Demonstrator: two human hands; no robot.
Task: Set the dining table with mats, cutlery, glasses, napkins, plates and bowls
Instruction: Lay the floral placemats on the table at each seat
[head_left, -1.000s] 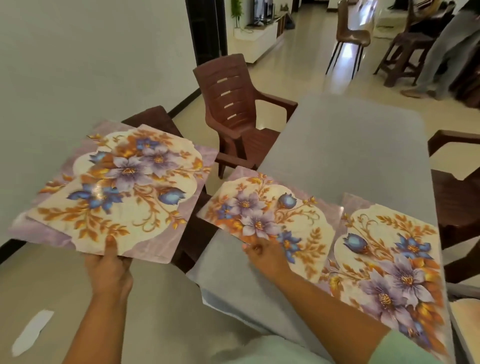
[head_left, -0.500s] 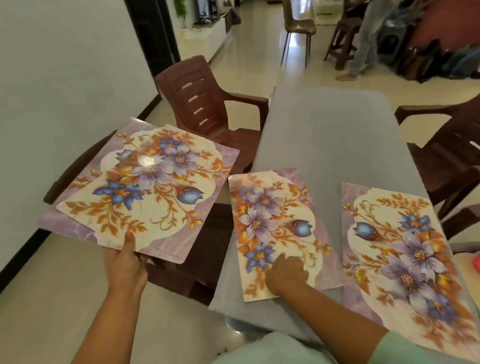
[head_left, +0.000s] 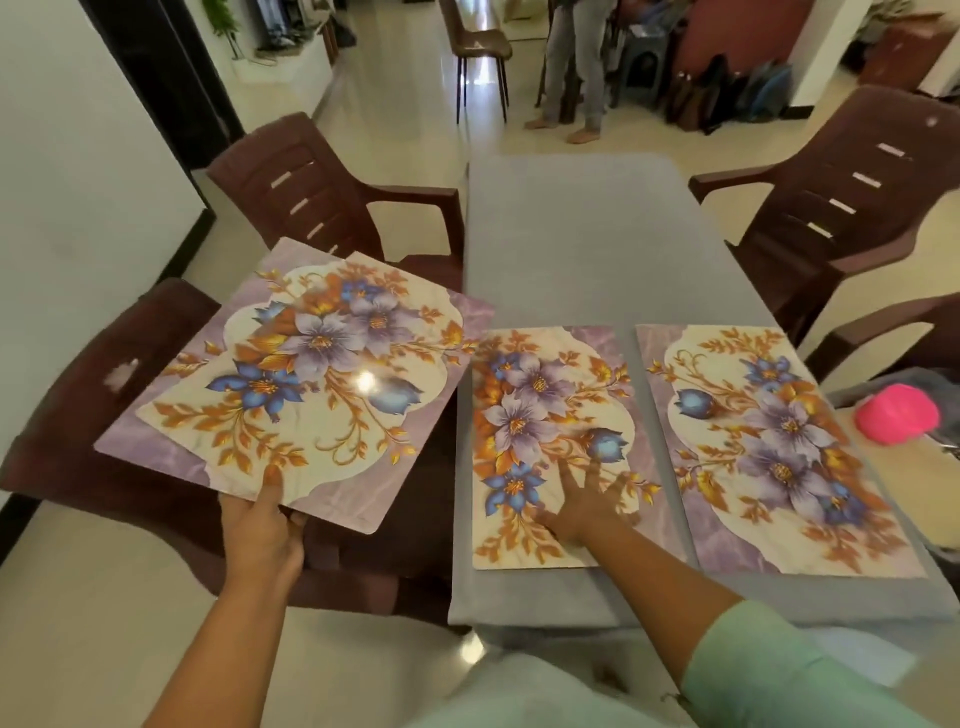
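I'm getting a bright, evenly lit room, daylight flooding in from the far end and washing out the floor (head_left: 415, 93) there. A small white glare spot sits on the held mat (head_left: 311, 374). The right hand (head_left: 582, 506) looks smeared with motion blur, fingers ghosted against the middle mat (head_left: 545, 415). The wide lens bends the chairs and the wall (head_left: 78, 182) at the edges. The background is soft, and shadows on the desk (head_left: 597, 234) are faint.
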